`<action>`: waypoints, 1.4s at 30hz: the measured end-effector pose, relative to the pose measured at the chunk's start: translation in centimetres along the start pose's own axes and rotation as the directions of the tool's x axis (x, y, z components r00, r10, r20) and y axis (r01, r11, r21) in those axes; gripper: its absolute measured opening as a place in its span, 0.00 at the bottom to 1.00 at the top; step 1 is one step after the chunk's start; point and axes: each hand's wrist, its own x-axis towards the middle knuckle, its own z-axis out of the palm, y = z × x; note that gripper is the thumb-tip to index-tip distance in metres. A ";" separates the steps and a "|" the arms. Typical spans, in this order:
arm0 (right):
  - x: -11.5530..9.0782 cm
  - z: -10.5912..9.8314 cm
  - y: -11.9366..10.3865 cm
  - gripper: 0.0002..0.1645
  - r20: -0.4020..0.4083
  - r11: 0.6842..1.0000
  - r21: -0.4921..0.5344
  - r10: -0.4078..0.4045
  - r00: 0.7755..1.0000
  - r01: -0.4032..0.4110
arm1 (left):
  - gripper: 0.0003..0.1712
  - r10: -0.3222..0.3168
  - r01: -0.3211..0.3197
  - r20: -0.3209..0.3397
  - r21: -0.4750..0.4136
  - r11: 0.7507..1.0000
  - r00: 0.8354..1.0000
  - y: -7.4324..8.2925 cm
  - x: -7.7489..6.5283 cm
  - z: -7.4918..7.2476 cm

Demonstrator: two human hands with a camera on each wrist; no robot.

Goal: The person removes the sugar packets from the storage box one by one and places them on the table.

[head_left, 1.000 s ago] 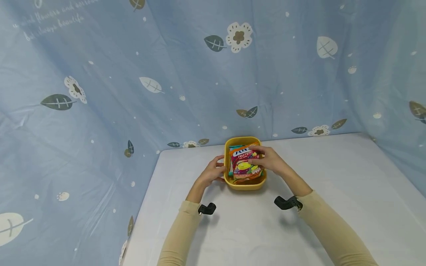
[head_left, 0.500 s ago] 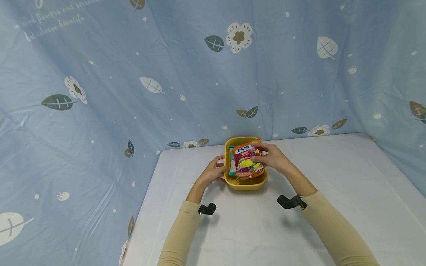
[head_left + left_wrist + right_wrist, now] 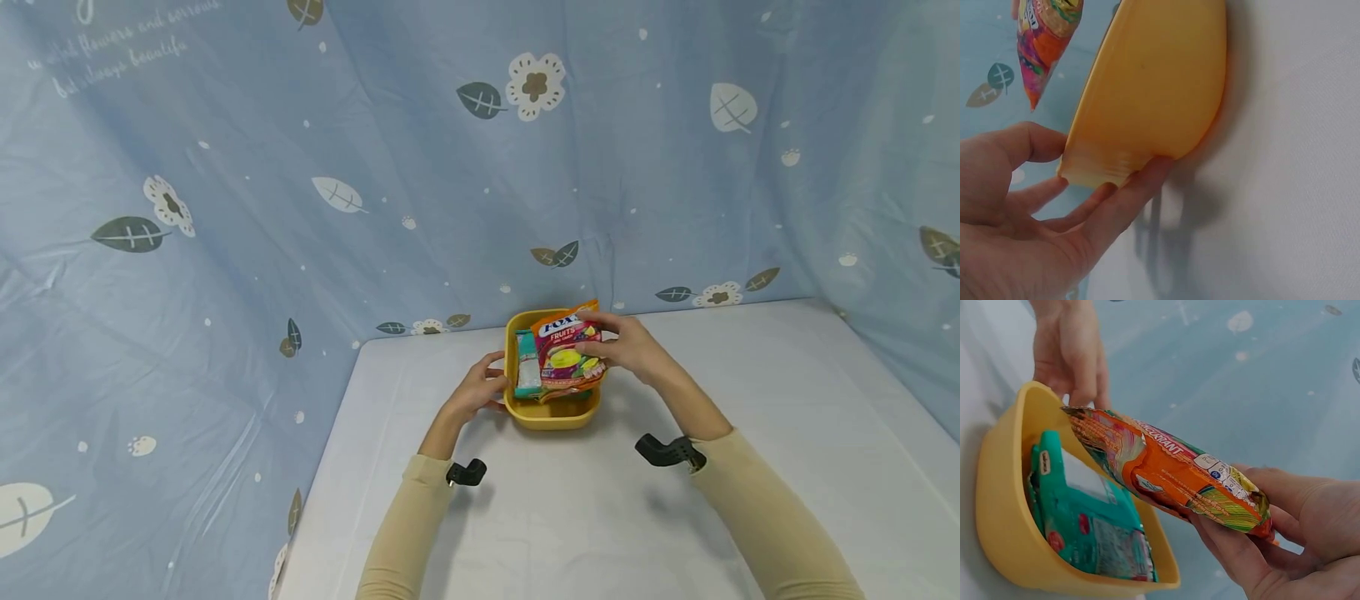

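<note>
A yellow plastic basket (image 3: 551, 423) stands on the white table. My left hand (image 3: 472, 390) is at its left side, relaxed fingers spread against the outer wall; in the left wrist view a bent finger meets the rim and another lies low by the base. My right hand (image 3: 632, 348) pinches the right edge of an orange and purple bag of Fox's fruit candy (image 3: 564, 367), tilted over the basket. In the right wrist view the bag (image 3: 1179, 472) hangs above the rim, and a teal packet (image 3: 1088, 512) with a clear window lies inside the basket.
A blue curtain (image 3: 420, 150) with leaves and flowers rises behind the table (image 3: 540, 517) and along its left side. The basket sits near the table's back edge. Black wrist cameras are strapped at both cuffs.
My right hand has lifted the candy bag up and to the right, uncovering more of the teal packet. My left hand and the basket have stayed in place.
</note>
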 end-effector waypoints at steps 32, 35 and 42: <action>-0.9 -5.1 1.2 0.44 -0.108 0.999 -0.023 0.031 0.994 -0.033 | 0.37 0.008 -0.007 -0.008 0.025 1.000 1.000 -0.1 -0.3 0.1; -1.0 -5.5 1.5 0.44 -0.114 0.999 -0.020 0.027 0.993 -0.029 | 0.37 0.010 -0.010 -0.007 0.023 1.000 1.000 -0.1 -0.2 0.1; -1.3 -6.2 2.4 0.44 -0.130 1.000 -0.010 0.025 0.991 -0.026 | 0.37 0.016 -0.016 0.001 0.014 1.000 1.000 -0.2 -0.3 0.0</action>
